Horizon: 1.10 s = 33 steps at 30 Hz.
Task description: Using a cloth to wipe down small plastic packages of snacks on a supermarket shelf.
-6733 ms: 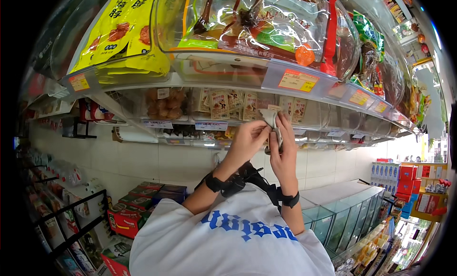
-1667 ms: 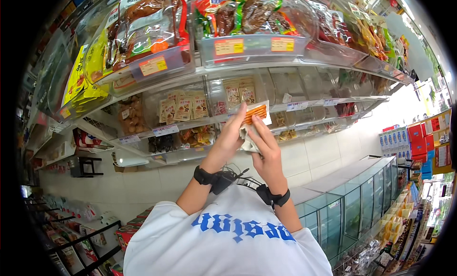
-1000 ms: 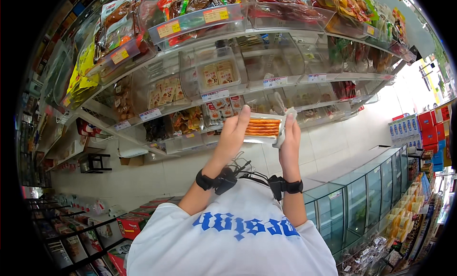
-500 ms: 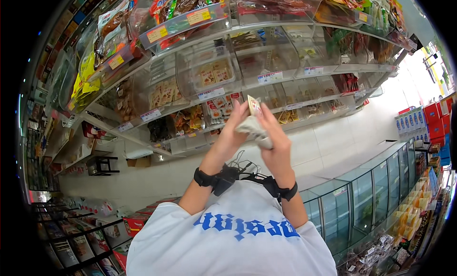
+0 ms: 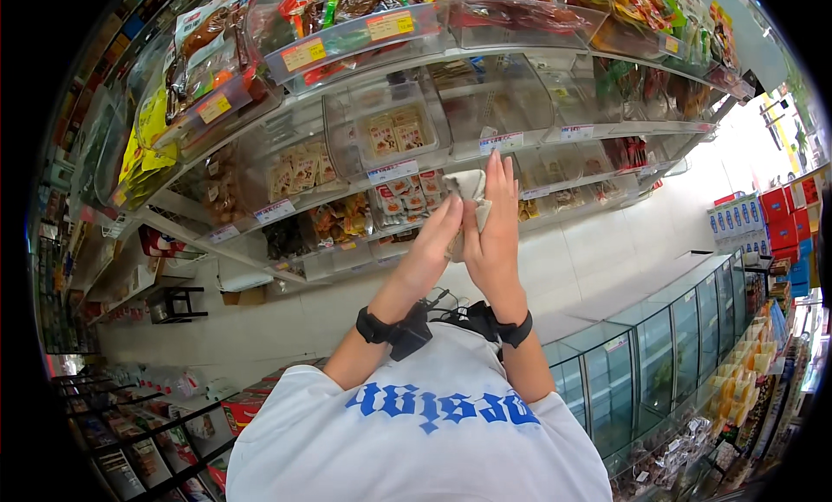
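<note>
Between my two hands, in front of the shelves, is a bunched off-white cloth [image 5: 468, 187]. My left hand [image 5: 431, 249] presses on it from the left, its fingers close together and pointing up and inward. On the other side my right hand [image 5: 494, 229] lies against the cloth with its fingers straight and side by side, the palm turned inward. The small printed packet seen between the hands before does not show now; the cloth and palms could be covering it. Each wrist wears a black strap.
Tiered shelves with clear bins stand ahead, holding small packets [image 5: 399, 131], white-and-red packets [image 5: 407, 197] and bagged food [image 5: 347, 4]. Glass-sided cases [image 5: 611, 389] line the right. A black stool [image 5: 179, 304] stands at left; red and blue boxes [image 5: 776, 206] are stacked at far right.
My hands have turned more upright, with the right fingers now extended upward. The printed packet has gone from sight, and the cloth shows above the left fingertips.
</note>
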### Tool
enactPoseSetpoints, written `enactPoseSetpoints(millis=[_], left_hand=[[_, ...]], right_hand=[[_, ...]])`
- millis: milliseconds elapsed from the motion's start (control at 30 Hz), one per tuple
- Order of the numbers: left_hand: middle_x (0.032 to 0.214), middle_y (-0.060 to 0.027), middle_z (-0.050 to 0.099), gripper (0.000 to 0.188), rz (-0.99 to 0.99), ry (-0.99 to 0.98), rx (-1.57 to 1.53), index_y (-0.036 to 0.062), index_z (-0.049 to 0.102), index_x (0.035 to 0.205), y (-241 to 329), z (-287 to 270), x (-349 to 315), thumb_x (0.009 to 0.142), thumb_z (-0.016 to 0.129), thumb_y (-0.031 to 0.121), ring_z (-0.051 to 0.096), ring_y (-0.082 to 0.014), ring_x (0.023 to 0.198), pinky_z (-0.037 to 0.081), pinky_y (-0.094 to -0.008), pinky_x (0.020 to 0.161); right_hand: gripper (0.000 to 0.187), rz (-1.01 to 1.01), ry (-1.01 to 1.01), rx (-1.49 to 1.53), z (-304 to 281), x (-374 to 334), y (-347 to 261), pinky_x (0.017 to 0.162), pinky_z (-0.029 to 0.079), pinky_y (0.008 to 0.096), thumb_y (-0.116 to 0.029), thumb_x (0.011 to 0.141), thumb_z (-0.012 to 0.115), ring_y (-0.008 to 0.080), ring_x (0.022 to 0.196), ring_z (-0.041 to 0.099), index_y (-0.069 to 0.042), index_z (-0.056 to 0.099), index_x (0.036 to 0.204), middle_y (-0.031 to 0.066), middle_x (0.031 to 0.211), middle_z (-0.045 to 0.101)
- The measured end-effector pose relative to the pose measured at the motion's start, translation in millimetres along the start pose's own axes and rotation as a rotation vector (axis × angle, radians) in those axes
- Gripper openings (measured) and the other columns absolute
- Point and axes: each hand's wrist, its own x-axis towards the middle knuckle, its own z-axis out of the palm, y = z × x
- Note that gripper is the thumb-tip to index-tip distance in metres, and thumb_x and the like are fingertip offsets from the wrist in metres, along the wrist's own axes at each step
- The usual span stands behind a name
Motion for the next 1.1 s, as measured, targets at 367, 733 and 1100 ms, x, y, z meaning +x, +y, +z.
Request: enactPoseSetpoints(millis=[367, 733, 1100], left_hand=[[0.122, -0.0077, 0.058, 0.036, 0.253, 0.034, 0.395, -0.0026, 0.054, 0.136, 53, -60, -12, 0.103, 0.053, 0.011, 0.055, -0.0115, 0.11, 0.042, -0.0242, 0.097], [0.096, -0.004, 0.065, 0.022, 0.303, 0.307, 0.419, -0.0064, 0.067, 0.109, 71, -127, -14, 0.093, 0.07, 0.008, 0.061, -0.0083, 0.085, 0.05, -0.0229, 0.078], [0.09, -0.0037, 0.07, 0.024, 0.152, 0.222, 0.398, -0.0062, 0.072, 0.104, 80, -161, -22, 0.094, 0.07, 0.016, 0.058, -0.0048, 0.079, 0.047, -0.021, 0.068]], right_hand=[[0.052, 0.756, 0.018, 1.146, 43, 32, 9, 0.097, 0.048, 0.0321, -0.039, 0.107, 0.043, 0.0168, 0.117, 0.058, -0.001, 0.04, 0.143, 0.0119, 0.129, 0.059], [0.022, 0.445, -0.045, 0.714, 97, 36, -61, 0.064, 0.043, 0.0218, -0.021, 0.098, 0.067, 0.0029, 0.074, 0.053, 0.001, 0.071, 0.101, -0.0018, 0.085, 0.068], [0.027, 0.484, 0.06, 0.614, 121, 34, -87, 0.064, 0.043, 0.0227, -0.023, 0.1, 0.062, 0.0042, 0.076, 0.053, 0.003, 0.066, 0.096, -0.0003, 0.085, 0.066]])
